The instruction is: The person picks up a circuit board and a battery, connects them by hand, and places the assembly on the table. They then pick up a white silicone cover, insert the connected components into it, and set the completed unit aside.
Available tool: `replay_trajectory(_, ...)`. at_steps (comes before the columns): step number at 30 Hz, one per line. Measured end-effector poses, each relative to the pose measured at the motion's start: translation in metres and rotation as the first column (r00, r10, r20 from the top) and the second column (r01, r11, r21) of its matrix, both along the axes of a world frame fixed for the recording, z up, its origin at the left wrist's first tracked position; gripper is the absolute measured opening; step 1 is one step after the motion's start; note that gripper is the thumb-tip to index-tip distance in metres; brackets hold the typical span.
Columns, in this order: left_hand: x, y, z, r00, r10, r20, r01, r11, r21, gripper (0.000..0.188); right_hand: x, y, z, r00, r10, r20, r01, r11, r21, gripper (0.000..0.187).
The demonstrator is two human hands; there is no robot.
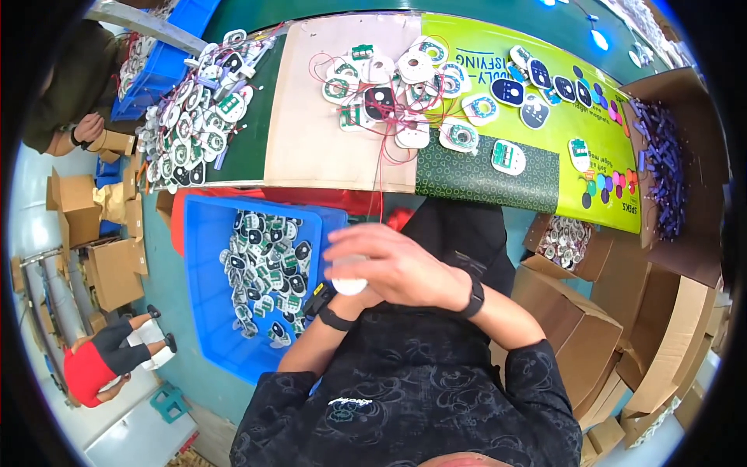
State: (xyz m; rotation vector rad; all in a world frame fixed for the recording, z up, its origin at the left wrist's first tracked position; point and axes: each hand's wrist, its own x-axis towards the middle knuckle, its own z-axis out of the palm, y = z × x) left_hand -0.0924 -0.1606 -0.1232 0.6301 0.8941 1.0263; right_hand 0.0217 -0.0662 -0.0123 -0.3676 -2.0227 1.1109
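Note:
My right hand (401, 268) reaches across in front of my body, its fingers lying over a smooth white rounded piece (350, 286). White also shows between those fingers. My left forearm (315, 342) comes up beneath it, and the left hand's fingers are hidden behind the right hand, so its grip does not show. A thin red wire (381, 179) hangs from the table edge down toward my hands. Beside my left arm stands a blue bin (204, 311) holding many white casings with green circuit boards (268, 265).
Casings with red wires (412, 136) spread over the table (311, 167). A heap of parts (194, 132) lies at its left end. Cardboard boxes (560, 319) stand on my right, one holding purple pieces (661, 171). Two other people (101, 362) are at the left.

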Motion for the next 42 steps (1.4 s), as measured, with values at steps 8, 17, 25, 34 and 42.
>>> replay_trajectory(8, -0.029, 0.066, 0.063, 0.966, -0.242, -0.089, 0.235, 0.969, -0.079, 0.040, 0.038, -0.003, 0.006, 0.994, 0.084, -0.065, -0.091, 0.989, -0.118, 0.052)
replay_trajectory(17, -0.031, 0.093, 0.079, 0.995, -0.058, -0.084, 0.041, 0.980, -0.193, 0.023, 0.051, -0.002, 0.020, 0.993, 0.101, 0.066, -0.095, 0.991, -0.091, 0.064)
replay_trajectory(25, -0.027, 0.094, 0.081, 0.996, 0.017, -0.090, -0.030, 0.990, -0.140, 0.029, 0.025, 0.058, 0.018, 0.667, -0.695, 0.270, 0.594, 0.714, 0.370, 0.039)
replay_trajectory(34, -0.027, 0.100, 0.089, 0.990, -0.001, -0.144, -0.015, 0.994, -0.111, 0.030, 0.021, 0.093, -0.011, 0.529, -0.802, 0.276, 0.647, 0.592, 0.480, 0.023)
replay_trajectory(42, -0.026, 0.116, 0.093, 0.980, 0.200, -0.010, -0.200, 0.969, -0.143, 0.026, 0.025, 0.097, 0.014, 0.657, -0.751, 0.064, 0.734, 0.657, 0.173, 0.011)
